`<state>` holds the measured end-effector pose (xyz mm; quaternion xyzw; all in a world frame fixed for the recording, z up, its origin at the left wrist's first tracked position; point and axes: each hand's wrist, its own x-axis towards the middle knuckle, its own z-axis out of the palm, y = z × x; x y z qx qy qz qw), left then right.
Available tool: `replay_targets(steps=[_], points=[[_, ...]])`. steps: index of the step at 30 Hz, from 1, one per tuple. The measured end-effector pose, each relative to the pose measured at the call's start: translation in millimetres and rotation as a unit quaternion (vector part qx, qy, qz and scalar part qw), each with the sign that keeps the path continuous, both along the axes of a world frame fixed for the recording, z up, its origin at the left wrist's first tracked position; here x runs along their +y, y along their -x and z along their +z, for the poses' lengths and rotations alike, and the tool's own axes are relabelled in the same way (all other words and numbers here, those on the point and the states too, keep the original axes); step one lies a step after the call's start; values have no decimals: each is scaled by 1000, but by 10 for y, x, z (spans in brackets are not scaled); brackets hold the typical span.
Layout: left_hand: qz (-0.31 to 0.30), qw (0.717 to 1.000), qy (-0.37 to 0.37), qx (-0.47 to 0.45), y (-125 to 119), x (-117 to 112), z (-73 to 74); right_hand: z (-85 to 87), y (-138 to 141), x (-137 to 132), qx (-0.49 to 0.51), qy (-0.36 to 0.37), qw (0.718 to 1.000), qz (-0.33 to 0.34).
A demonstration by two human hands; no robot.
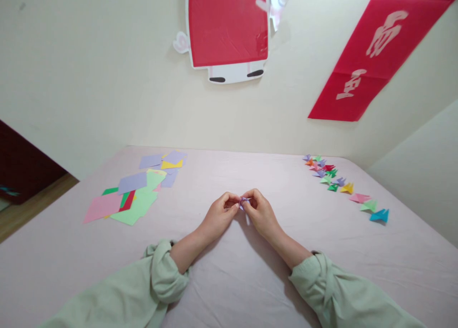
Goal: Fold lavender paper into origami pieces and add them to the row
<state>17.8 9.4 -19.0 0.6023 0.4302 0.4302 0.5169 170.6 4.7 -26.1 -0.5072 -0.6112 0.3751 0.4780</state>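
Observation:
A small folded piece of purple paper [244,202] is pinched between my two hands, over the middle of the pale pink cloth. My left hand [221,214] grips its left side with thumb and fingertips. From the other side, my right hand [260,212] holds it between thumb and curled fingers. The fingers cover most of the paper, so its exact shape cannot be made out.
Loose sheets of coloured paper [134,201] lie overlapping on the left. Several small folded paper figures [359,198] run in a slanting row on the right. The cloth-covered surface [222,280] ends at a wall [118,80] bearing red decorations [229,27].

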Motion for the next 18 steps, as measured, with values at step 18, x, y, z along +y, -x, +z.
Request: replay_targets(steps=[18], points=[[19,973,-198,119,30,-57,74,26,15,-43,-130,-62,989,19]])
